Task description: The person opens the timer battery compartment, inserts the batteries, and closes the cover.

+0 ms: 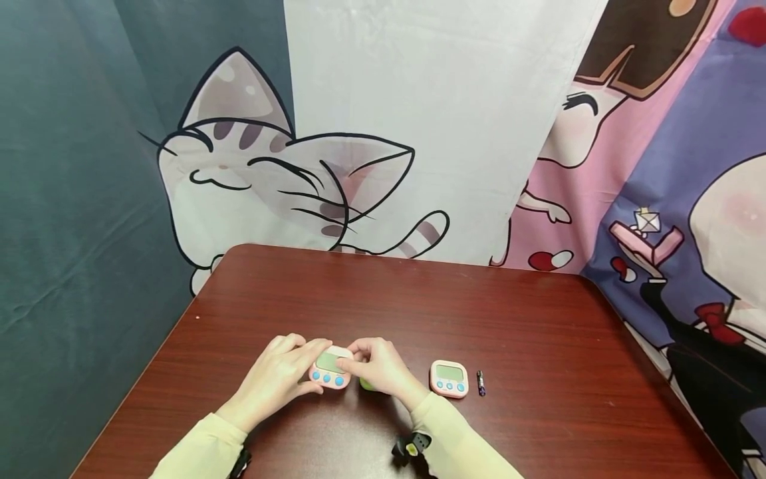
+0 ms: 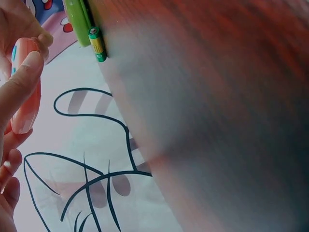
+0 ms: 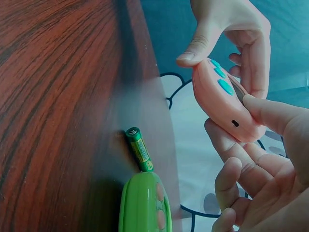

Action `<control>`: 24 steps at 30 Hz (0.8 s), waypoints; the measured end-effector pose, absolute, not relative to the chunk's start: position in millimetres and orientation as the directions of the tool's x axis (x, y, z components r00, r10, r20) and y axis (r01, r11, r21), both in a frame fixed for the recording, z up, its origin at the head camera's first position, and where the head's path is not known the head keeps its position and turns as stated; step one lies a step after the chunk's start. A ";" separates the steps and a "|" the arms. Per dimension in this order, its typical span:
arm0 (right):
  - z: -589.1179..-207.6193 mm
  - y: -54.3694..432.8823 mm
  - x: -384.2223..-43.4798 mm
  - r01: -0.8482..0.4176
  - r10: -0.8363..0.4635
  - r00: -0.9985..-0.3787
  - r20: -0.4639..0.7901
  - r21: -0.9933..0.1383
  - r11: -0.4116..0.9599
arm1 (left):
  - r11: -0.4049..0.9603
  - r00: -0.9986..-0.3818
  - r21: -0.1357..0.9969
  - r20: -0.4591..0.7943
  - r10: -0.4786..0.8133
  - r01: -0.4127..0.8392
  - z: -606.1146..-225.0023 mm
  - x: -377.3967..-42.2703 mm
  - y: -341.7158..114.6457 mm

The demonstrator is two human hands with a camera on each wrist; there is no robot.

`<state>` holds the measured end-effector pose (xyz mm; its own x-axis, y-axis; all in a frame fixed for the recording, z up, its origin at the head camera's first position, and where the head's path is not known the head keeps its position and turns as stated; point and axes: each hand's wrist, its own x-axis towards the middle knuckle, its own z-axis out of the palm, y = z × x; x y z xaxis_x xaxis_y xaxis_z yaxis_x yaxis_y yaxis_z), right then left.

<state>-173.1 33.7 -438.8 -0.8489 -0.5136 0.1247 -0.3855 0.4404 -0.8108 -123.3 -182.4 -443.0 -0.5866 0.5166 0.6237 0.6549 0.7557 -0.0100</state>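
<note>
A pink digital timer [image 1: 328,362] with a grey screen and blue buttons is held up between both hands. My left hand [image 1: 280,370] grips its left edge, the thumb at the lower corner. My right hand [image 1: 383,368] pinches the opposite edge, thumb over the front and fingers behind. In the right wrist view the pink timer [image 3: 217,104] is tilted, a small dark slot in its side. A green device with pinkish buttons [image 3: 140,203] lies below the right hand, partly hidden in the head view. A green battery [image 3: 139,147] lies at its end.
On the brown table [image 1: 383,293], a second pink timer [image 1: 449,379] lies right of my right forearm. A small dark cylinder [image 1: 481,383], like a battery, lies beside it. Printed curtains [image 1: 467,133] hang behind the table's far edge.
</note>
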 end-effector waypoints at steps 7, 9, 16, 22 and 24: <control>-436.0 35.0 -172.4 -0.385 -0.508 -0.850 0.141 -0.824 0.415 | 0.745 -0.572 0.000 0.641 0.512 0.668 -444.0 -123.0 -184.0; -435.3 35.3 -172.3 -0.380 -0.504 -0.851 0.145 -0.834 0.401 | 0.742 -0.566 -0.001 0.647 0.511 0.670 -443.6 -123.0 -183.7; -434.6 35.6 -171.0 -0.364 -0.496 -0.856 0.149 -0.854 0.372 | 0.729 -0.519 -0.013 0.693 0.500 0.684 -441.8 -124.0 -182.9; -433.7 35.3 -168.9 -0.420 -0.483 -0.851 0.207 -0.821 0.388 | 0.739 -0.541 0.002 0.683 0.491 0.674 -442.3 -123.9 -183.1; -434.1 35.0 -168.5 -0.456 -0.482 -0.842 0.241 -0.796 0.399 | 0.749 -0.561 0.015 0.672 0.483 0.662 -442.0 -123.0 -183.7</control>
